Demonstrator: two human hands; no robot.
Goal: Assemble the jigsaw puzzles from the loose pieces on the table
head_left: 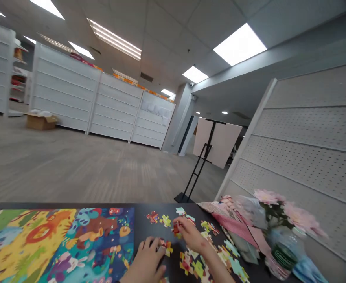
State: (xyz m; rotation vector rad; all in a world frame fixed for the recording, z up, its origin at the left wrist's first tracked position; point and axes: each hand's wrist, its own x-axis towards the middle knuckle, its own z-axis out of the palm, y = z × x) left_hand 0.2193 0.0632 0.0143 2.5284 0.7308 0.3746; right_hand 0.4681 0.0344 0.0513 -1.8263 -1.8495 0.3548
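Observation:
A large, colourful jigsaw puzzle (57, 245) lies assembled on the black table (140, 224), showing a lion and other animals. To its right, several loose jigsaw pieces (198, 263) are scattered across the tabletop. My right hand (190, 234) reaches forward, its fingertips pinching a red jigsaw piece (176, 227). My left hand (148, 259) curls over a jigsaw piece (162, 244) near the assembled puzzle's right edge. That piece is partly hidden by my fingers. A yellow piece (168, 249) lies just beside those fingers.
Pink artificial flowers (269, 197) stand in a clear bottle (283, 249) beside pink wrapping (234, 224) at the table's right end. A perforated white wall (305, 149) rises to the right. Beyond the table are carpet, white shelving, a cardboard box (41, 122) and a black easel (202, 157).

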